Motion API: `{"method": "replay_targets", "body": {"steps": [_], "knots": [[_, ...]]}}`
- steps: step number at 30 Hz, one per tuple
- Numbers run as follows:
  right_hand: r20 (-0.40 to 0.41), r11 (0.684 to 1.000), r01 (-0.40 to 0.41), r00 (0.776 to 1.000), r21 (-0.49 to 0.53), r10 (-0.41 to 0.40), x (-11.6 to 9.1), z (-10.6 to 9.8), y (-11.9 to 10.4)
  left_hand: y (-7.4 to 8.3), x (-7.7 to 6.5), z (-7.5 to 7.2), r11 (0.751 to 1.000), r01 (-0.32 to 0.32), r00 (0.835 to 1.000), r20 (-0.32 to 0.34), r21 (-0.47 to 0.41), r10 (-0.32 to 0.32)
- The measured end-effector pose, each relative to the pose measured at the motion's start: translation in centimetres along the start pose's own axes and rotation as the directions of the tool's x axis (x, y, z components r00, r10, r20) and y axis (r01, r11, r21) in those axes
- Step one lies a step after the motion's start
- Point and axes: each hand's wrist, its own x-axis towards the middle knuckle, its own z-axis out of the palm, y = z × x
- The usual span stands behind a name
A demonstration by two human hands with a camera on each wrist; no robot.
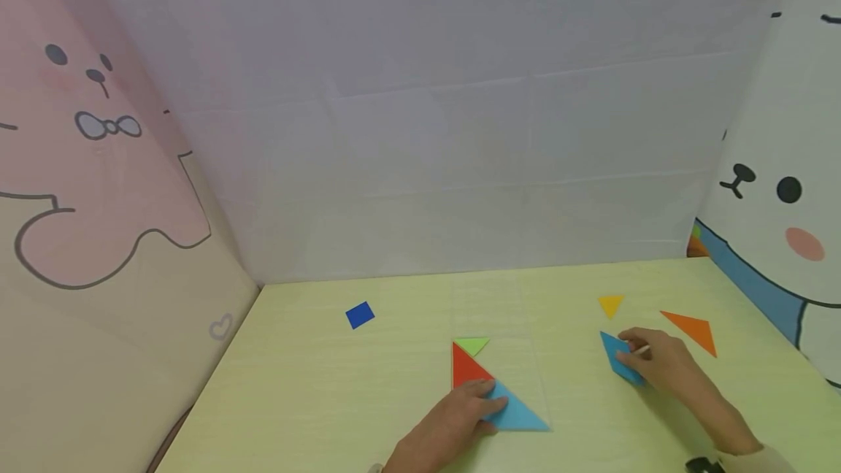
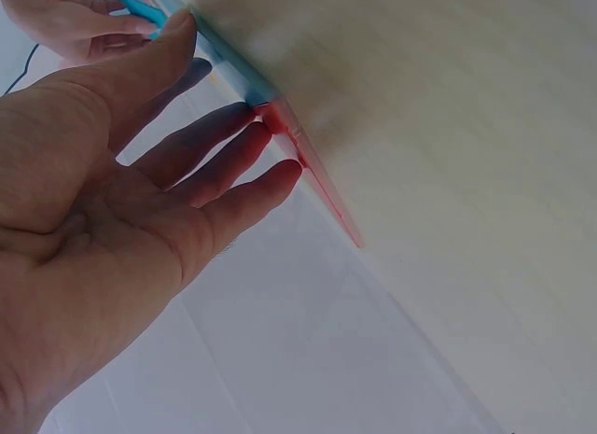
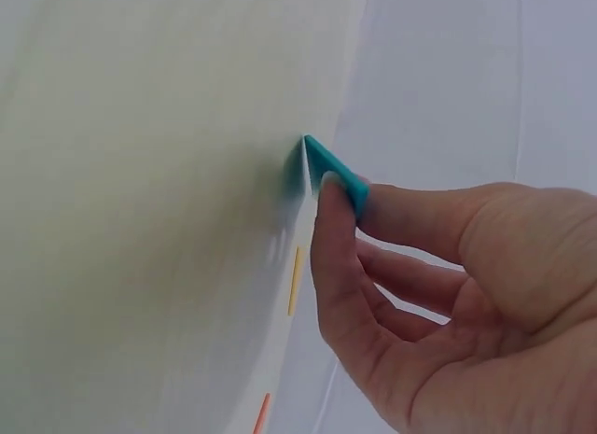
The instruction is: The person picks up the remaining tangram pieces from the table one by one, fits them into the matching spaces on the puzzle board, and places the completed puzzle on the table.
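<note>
Fingers (image 3: 336,252) of the right hand (image 1: 663,363) pinch the blue piece (image 1: 611,347) — lightly is best — while the left hand (image 1: 450,418), fingers slightly spread, should steady the blue triangle (image 1: 515,416).

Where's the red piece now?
In the head view, the red piece lies right of centre, partly under the left hand, between the green triangle and light-blue piece.

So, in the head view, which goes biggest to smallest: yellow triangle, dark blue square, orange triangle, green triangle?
1. Orange triangle
2. Dark blue square
3. Yellow triangle and green triangle: too alike to rank
</note>
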Motion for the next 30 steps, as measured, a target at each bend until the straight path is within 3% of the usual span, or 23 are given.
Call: {"method": "replay_targets", "body": {"steps": [20,30], "knots": [[0.006,0.969,-0.060,0.998,0.240,0.060,-0.4,1.2,-2.0,0.0,0.0,0.0,1.000,0.007,1.000,0.003,0.002,-0.007],[0.039,0.920,-0.090,0.996,0.381,0.081,-0.5,2.3,-2.9,-0.1,0.1,0.1,1.000,0.008,1.000,0.008,0.000,-0.008]]}}
